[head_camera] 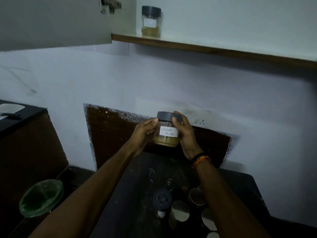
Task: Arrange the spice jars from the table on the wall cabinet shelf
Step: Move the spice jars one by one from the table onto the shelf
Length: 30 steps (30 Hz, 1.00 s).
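Above dark stone table, pale wall cabinet shelf with brown wooden edge carries one grey-lidded clear jar of tan powder at left end. Left hand and right hand clasp grey-lidded clear jar labelled "Coriander Powder" upright in mid-air between table and shelf, fingers wrapped round both sides. More jars stand on table below.

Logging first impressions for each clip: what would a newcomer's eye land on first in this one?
First, the jar labelled "Coriander Powder", held mid-frame against the wall by the left hand and right hand. Next, a similar grey-lidded jar standing alone at the left end of the cabinet shelf, and more jars on the dark table below.
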### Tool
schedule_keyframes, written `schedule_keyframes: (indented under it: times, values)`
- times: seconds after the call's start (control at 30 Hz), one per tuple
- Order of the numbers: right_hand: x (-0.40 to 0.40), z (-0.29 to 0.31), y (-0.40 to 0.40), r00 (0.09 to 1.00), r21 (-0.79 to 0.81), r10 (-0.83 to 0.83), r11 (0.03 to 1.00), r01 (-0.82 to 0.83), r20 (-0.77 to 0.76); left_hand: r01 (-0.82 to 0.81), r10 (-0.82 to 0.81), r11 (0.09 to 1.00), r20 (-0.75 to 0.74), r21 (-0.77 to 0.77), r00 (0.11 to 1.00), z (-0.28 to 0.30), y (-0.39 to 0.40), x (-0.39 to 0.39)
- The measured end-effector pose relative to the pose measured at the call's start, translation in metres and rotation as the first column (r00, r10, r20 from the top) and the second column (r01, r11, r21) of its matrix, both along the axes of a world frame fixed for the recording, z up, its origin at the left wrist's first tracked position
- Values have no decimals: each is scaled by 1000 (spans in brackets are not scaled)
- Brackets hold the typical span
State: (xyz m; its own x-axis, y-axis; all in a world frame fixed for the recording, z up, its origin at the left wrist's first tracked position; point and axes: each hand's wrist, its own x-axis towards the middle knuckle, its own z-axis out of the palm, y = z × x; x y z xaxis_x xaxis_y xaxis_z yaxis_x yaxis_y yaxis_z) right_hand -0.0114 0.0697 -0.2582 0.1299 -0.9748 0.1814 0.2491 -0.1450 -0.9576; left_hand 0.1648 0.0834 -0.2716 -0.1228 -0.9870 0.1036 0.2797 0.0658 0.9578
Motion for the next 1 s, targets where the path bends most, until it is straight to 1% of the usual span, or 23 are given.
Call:
schedule_keyframes:
  times: [0.07, 0.13, 0.23, 0.37, 0.5, 0.7, 0.9, 1.0]
  values:
    - [-4, 24, -1, 999, -43, 0, 999, -2, -40, 7, -8, 999, -12, -47, 1000, 23, -2, -4]
    - [-8, 54, -1, 998, -95, -12, 995, 6, -67, -21, 20, 995, -11, -99, 1000, 49, -5, -8]
    - [-14, 99, 1, 994, -177, -34, 984, 15, -103, -15, 23, 980, 37, -200, 999, 90, -11, -14]
    - [-25, 151, 2, 994, -252, -34, 968, 6, -104, 10, 0, 949, 31, -316, 1000, 145, -22, -21]
    - [-33, 193, 1, 995, -296, -12, 955, -18, -100, 73, -46, 911, 76, -405, 996, 190, -30, -27]
    - [-40, 238, -8, 995, -349, -34, 937, -1, -94, 61, 7, 850, 128, -524, 992, 240, -41, -34]
    - [-43, 263, -26, 996, -400, -36, 917, -2, -86, 59, 12, 831, 124, -553, 992, 269, -59, -35]
    - [-44, 270, -35, 990, -411, -52, 912, -6, -131, 69, 9, 825, 135, -561, 991, 274, -68, -34]
